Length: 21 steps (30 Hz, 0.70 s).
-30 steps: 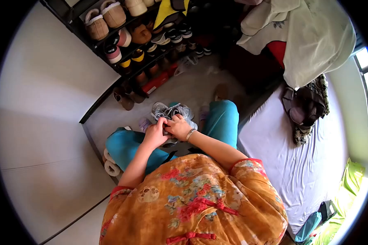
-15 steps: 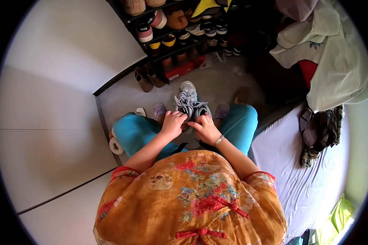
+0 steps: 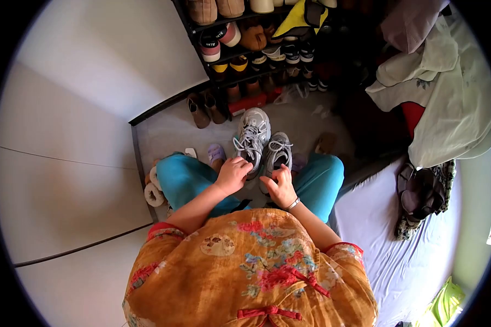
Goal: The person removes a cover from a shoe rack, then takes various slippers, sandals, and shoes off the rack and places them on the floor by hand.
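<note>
Two grey-white laced sneakers are held side by side between my knees, toes pointing away from me. My left hand (image 3: 234, 173) is closed on the heel of the left sneaker (image 3: 255, 128), its fingers at the shoe opening. The right sneaker (image 3: 279, 148) sits a little lower and is gripped at its heel by my right hand (image 3: 280, 185), with the thumb on the near side. The laces show on both shoes. A bracelet (image 3: 294, 204) is round my right wrist.
A black shoe rack (image 3: 223, 53) full of shoes stands ahead. Brown boots (image 3: 206, 110) and a red box (image 3: 246, 103) are on the floor before it. A bed (image 3: 376, 218) with a dark bag (image 3: 420, 189) lies to the right. Purple slippers (image 3: 216, 152) are near my knees.
The sneakers, bunched together under my hands at first, now point forward and are slightly apart. My hands have separated, one at each heel. The view has shifted.
</note>
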Tool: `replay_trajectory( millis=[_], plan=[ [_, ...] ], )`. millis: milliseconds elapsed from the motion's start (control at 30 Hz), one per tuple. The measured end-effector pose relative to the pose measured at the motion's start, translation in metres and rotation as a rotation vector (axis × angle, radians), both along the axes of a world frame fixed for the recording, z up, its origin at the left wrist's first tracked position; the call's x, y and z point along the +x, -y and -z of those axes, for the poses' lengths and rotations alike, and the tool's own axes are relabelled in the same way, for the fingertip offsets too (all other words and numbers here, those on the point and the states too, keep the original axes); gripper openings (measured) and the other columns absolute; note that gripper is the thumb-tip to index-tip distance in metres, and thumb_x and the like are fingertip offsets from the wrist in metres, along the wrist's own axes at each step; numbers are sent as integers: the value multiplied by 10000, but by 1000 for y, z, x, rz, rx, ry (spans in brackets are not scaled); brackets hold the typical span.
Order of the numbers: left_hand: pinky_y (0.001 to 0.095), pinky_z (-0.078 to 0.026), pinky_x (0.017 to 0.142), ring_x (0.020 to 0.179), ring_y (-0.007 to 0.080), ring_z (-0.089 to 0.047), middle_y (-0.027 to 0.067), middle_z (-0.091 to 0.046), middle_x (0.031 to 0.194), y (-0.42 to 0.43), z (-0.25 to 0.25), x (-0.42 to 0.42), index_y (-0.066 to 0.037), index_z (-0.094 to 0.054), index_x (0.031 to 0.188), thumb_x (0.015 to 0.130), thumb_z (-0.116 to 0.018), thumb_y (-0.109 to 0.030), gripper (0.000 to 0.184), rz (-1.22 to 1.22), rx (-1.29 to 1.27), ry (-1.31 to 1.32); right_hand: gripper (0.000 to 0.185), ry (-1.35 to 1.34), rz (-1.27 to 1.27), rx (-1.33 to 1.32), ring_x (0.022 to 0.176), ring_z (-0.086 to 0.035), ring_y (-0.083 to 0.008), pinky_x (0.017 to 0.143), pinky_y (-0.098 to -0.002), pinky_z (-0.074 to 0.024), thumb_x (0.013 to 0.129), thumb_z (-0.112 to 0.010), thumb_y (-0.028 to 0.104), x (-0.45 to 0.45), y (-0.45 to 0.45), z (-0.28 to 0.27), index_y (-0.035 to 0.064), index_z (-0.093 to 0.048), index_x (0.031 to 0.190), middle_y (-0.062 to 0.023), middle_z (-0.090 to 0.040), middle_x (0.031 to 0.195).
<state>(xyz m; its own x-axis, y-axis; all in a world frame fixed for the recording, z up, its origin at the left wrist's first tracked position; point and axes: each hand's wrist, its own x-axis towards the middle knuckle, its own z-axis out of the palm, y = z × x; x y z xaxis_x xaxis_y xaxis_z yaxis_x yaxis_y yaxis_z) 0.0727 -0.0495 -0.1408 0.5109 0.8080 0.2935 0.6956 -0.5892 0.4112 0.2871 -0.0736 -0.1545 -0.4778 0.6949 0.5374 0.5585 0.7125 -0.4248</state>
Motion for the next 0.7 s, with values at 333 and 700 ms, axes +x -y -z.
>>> replay_trajectory(
  millis=[333, 700],
  plan=[
    [376, -382, 745, 855, 219, -564, -6, -592, 840, -2, -5, 15, -170, -575, 1113, 654, -677, -97, 476, 64, -77, -43, 238, 148, -148, 36, 905, -479, -267, 985, -526, -360, 696, -592, 119, -10, -9, -8, 155, -604, 930, -73, -445, 885],
    [450, -401, 761, 909, 289, -622, 53, -681, 879, -43, -35, 39, -210, -659, 1014, 631, -689, -246, 385, 182, -541, -132, 127, 289, -258, 72, 854, -495, -283, 952, -569, -381, 689, -618, 67, -1, -26, -55, 96, -547, 790, -101, -444, 848]
  ],
)
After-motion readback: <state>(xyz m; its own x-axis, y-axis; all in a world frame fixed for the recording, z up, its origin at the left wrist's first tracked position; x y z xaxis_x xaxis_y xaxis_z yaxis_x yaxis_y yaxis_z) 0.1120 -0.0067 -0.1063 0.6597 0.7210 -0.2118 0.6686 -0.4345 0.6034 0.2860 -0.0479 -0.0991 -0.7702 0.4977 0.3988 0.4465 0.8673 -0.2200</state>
